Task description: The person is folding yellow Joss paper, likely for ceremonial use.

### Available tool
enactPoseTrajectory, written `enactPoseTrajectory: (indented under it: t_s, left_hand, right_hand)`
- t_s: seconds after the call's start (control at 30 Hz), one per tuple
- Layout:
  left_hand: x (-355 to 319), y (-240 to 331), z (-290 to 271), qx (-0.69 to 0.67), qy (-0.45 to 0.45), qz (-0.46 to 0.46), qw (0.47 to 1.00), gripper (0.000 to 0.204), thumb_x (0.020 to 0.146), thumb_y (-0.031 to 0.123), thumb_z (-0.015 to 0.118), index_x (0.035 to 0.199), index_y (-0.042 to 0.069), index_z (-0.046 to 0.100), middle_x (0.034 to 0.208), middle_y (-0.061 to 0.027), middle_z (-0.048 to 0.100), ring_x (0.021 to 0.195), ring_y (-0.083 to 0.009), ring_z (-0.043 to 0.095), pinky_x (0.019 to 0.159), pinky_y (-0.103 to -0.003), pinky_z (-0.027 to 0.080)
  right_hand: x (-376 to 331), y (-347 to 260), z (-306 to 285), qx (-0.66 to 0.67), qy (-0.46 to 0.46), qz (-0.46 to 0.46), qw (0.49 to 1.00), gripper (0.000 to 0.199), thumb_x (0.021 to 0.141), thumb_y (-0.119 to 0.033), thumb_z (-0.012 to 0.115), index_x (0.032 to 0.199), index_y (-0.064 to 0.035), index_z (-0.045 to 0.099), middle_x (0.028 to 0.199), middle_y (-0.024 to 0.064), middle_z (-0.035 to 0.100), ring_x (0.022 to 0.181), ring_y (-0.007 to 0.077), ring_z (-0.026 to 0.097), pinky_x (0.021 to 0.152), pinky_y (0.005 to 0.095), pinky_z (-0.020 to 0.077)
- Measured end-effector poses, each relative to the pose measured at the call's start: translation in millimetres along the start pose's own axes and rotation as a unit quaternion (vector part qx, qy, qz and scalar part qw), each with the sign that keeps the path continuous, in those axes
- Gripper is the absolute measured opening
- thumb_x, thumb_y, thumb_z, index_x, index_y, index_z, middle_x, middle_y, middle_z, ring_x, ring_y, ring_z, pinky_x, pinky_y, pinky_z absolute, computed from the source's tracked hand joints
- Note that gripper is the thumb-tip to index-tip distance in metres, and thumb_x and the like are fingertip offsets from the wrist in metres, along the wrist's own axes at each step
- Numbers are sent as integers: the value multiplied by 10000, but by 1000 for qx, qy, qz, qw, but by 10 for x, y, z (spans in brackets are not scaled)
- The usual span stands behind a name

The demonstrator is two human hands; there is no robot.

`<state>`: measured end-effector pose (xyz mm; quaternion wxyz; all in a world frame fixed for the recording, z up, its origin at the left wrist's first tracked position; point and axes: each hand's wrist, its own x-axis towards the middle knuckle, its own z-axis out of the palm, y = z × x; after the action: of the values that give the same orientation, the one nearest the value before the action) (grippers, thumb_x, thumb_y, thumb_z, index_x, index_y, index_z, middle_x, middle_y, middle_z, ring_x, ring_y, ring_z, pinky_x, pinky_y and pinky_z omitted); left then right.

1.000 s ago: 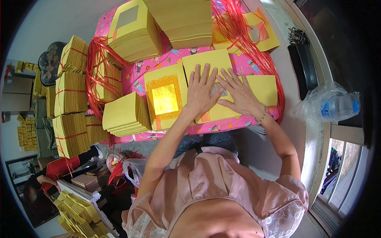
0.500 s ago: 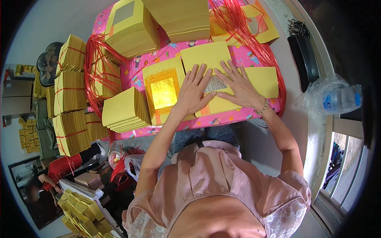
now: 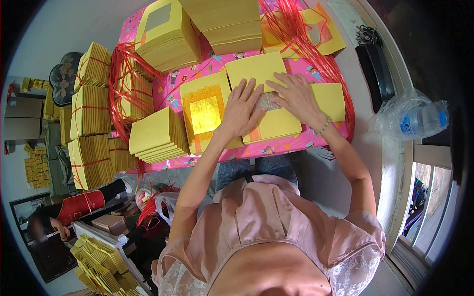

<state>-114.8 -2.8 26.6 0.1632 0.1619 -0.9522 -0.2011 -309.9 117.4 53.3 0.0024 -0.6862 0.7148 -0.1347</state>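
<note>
Both my hands rest on a yellow paper sheet [image 3: 274, 127] with a silver foil square in its middle, at the table's near edge. My left hand [image 3: 242, 109] lies flat on its left side, fingers stretched and the thumb spread. My right hand [image 3: 300, 101] lies on the upper right part, fingers slightly bent, the thumb by the foil. Left of them is a yellow sheet with a gold foil square [image 3: 204, 115] on an orange patch. Plain yellow paper [image 3: 256, 67] lies just beyond my fingertips, and another yellow piece [image 3: 330, 102] sticks out at the right.
Folded yellow paper [image 3: 158, 135] is piled at the left, beside bundles tied with red strips [image 3: 91, 111]. Tall paper stacks [image 3: 224, 32] stand at the back. Red strips [image 3: 316, 52] trail down the right side. A bagged plastic bottle [image 3: 419, 121] and a person in red [image 3: 81, 207] are farther off.
My right hand has drawn its fingers in from a flat spread, and its thumb has moved up and away from the left thumb. My left hand stays nearly in place.
</note>
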Motion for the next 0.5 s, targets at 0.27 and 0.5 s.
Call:
enactPoseTrajectory:
  t_s: [0.27, 0.5]
  left_hand:
    - [36, -74, 108, -130, 207, -102, 964, 480, 881, 204, 674, 1331, 76, 563, 1385, -225, 490, 1236, -397, 480, 1044, -457, 382]
    - [89, -178, -24, -347, 234, -388, 821, 657, 894, 348, 715, 1386, 21, 428, 967, -94, 517, 801, -131, 486, 674, -294, 439]
  right_hand:
    - [137, 263, 215, -22, 194, -126, 973, 312, 856, -301, 704, 1098, -105, 718, 1040, 61, 697, 985, 236, 641, 908, 399, 470]
    - [163, 228, 174, -12, 261, -157, 952, 289, 854, -269, 718, 1069, -77, 711, 1004, 52, 716, 943, 204, 675, 865, 380, 508]
